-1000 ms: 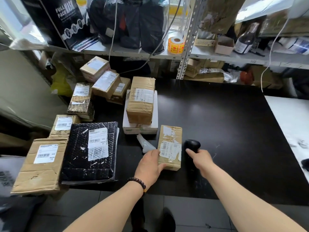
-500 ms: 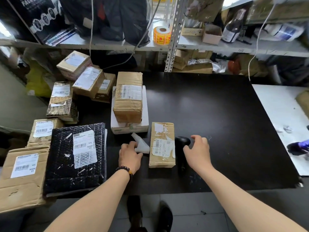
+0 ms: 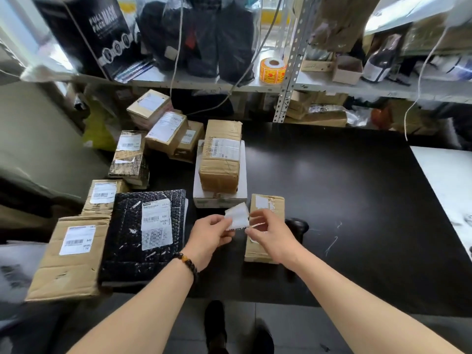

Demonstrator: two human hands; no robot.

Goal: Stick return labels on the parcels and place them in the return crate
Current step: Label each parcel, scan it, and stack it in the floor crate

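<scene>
A white label sheet (image 3: 237, 215) is held up above the black table (image 3: 344, 200). My left hand (image 3: 210, 235) pinches its left edge. My right hand (image 3: 270, 231) pinches its right edge, where a thin strip seems to lift off. Under my right hand lies a small brown parcel (image 3: 268, 208) with a white patch on top. Left of it sit a black bubble mailer (image 3: 145, 233) and a flat brown parcel (image 3: 69, 256), each with a shipping label. No crate shows in view.
A black scanner (image 3: 297, 224) lies right of the small parcel. A taped brown box (image 3: 221, 154) rests on a white box (image 3: 219, 200); more labelled parcels (image 3: 163, 129) pile up at back left. An orange sticker roll (image 3: 273, 70) stands on the shelf. A white table (image 3: 449, 180) adjoins at right.
My left hand picked the white label sheet up off the table. My right hand left the scanner and came over to pinch the sheet's other edge.
</scene>
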